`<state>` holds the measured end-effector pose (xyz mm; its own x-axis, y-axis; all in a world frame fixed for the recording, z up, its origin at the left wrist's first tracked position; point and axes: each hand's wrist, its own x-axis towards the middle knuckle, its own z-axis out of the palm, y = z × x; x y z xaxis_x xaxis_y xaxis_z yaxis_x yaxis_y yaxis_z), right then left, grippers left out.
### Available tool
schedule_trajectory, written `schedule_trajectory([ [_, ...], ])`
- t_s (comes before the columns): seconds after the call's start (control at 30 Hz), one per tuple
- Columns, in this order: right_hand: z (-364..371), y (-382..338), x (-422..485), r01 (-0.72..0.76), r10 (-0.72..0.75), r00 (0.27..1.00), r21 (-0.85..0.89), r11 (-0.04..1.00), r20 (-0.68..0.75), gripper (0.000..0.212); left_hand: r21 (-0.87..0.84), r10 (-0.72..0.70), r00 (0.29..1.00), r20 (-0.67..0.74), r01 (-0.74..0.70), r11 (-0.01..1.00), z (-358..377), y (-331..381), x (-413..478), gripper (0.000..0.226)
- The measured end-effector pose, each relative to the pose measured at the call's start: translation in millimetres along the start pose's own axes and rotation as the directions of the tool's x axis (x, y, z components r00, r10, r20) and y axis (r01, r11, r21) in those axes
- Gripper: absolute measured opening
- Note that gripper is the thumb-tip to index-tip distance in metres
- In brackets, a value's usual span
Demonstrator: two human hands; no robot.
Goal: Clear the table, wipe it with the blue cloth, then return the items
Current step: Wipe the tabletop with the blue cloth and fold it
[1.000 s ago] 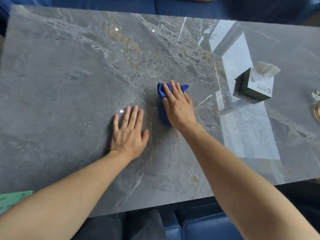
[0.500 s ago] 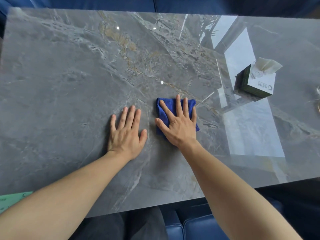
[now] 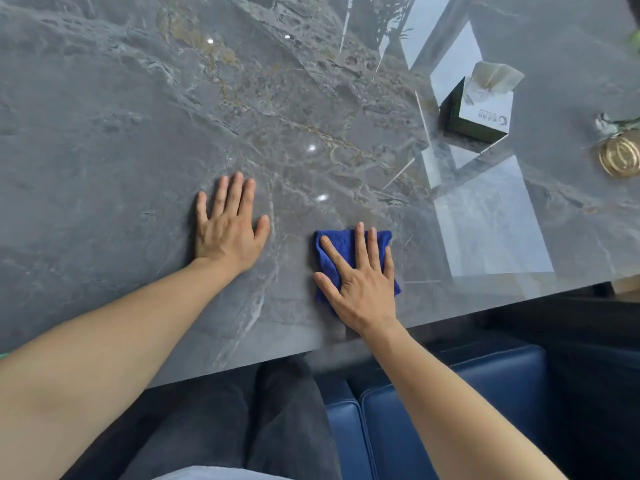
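Observation:
A folded blue cloth (image 3: 337, 251) lies flat on the grey marble table (image 3: 138, 133), close to its near edge. My right hand (image 3: 360, 285) presses down on the cloth with fingers spread and straight. To its left, my left hand (image 3: 228, 230) rests flat on the bare tabletop, fingers straight, apart from the cloth. A green and white tissue box (image 3: 479, 105) stands on the table at the right. At the far right edge sits a round gold object (image 3: 621, 157), partly cut off.
Blue cushioned seats (image 3: 450, 393) run along the near side below the table edge, with my dark-trousered legs (image 3: 242, 420) between. Bright window reflections cover the right part of the tabletop.
My right hand has drawn the blue cloth back toward the near edge of the table. The left hand has stayed flat in place. The view has tilted down.

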<state>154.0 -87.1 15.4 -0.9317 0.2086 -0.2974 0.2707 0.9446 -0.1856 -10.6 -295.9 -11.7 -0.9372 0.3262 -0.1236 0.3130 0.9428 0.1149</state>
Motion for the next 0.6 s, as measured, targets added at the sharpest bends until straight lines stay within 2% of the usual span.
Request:
schedule_trajectory([
  [0.27,28.6,29.3,-62.4,-0.003,0.001,0.999,-0.053,0.999,-0.041,0.066,-0.075,0.006,1.0,-0.007,-0.006,0.997,-5.5,11.5,-5.4,0.073],
  [0.5,33.2,64.5,-116.0,-0.006,0.006,0.997,-0.004,1.0,-0.075,0.057,-0.188,0.158,0.987,0.006,-0.154,0.97,-13.3,86.4,-5.2,0.074],
  [0.6,19.1,82.2,-130.0,-0.087,0.09,0.994,0.044,0.995,-0.068,0.058,-0.197,0.175,0.984,0.034,-0.165,0.966,-7.8,112.0,4.8,0.075],
])
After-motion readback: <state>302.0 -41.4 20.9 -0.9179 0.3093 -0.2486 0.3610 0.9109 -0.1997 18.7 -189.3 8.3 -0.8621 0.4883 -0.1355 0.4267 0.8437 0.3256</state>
